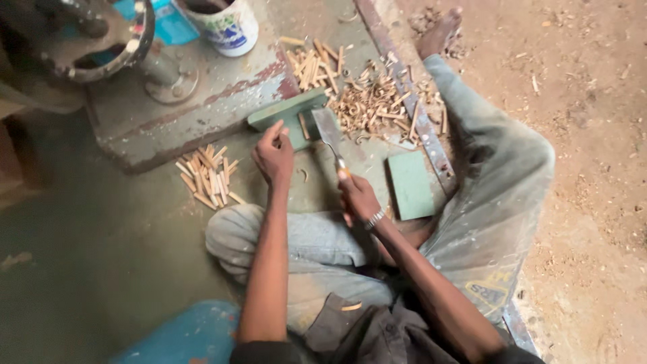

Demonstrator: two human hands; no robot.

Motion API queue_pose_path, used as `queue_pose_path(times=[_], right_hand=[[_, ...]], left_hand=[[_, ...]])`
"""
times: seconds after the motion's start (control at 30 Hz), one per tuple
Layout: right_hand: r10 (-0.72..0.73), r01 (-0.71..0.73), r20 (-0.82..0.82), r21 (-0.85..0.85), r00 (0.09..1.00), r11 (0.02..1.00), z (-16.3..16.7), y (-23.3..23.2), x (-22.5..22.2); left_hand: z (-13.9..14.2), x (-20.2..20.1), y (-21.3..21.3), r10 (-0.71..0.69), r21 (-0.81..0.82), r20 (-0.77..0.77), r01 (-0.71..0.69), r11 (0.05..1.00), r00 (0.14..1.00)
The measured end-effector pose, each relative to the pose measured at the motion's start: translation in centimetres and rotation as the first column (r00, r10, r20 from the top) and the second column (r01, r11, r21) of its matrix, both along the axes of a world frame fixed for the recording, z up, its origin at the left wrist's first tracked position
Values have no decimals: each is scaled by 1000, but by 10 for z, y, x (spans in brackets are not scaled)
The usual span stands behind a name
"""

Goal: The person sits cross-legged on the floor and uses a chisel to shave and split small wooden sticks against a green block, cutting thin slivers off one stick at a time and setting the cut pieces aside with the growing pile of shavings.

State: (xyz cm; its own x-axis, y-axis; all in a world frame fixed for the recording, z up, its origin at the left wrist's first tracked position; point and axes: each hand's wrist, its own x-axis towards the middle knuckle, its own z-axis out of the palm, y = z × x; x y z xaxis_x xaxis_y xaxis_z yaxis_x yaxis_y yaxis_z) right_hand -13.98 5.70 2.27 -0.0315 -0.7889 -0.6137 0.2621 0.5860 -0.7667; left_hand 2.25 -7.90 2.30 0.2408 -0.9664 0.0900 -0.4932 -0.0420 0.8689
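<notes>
Dusty concrete floor (94,249); I see machine top-left cut off. White plastic bucket (228,25), contents unclear. L hand (273,156) fingertips pinch small stick on green wooden block (286,116); R hand (357,197) fist wraps flat steel chisel (329,132), blade over block.

Upper middle of the frame, a matt green-painted wooden block (290,116) lies with worn edges. On it rests the dull grey metal blade of a chisel (328,131), scuffed and unpolished. Pale, raw-cut short wooden sticks (207,176) lie left of centre, and curled dry wood shavings (369,104) above. The rusty, flaking painted metal base plate (195,101) looks rough. A smooth white plastic tub (229,27) sits at top. A second flat green block (410,185) is matt.
</notes>
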Motion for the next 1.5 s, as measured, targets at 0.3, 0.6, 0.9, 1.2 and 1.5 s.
queue_pose_path(times=[0.3, 0.6, 0.9, 1.2, 1.5], right_hand=[[81, -80, -40, 23, 996, 997, -5, 74, -72], [184, -217, -329, -69, 926, 974, -2, 65, -52], [338, -387, -572, 39, 747, 921, -8, 34, -25], [325, -398, -713, 70, 621, 915, -22, 23, -10], [326, -493, -800, 43, 505, 869, -29, 20, -14]], left_hand=[[21, -42, -22, -6, 280, 236, -62, 958, 972], [26, -30, -44, 27, 504, 154, -102, 858, 988], [-12, -14, 20, -154, -273, 107, 178, 945, 982], [-24, -11, 69, -424, -226, 265, 484, 845, 866], [-24, -8, 65, -435, -144, 383, 518, 843, 815]])
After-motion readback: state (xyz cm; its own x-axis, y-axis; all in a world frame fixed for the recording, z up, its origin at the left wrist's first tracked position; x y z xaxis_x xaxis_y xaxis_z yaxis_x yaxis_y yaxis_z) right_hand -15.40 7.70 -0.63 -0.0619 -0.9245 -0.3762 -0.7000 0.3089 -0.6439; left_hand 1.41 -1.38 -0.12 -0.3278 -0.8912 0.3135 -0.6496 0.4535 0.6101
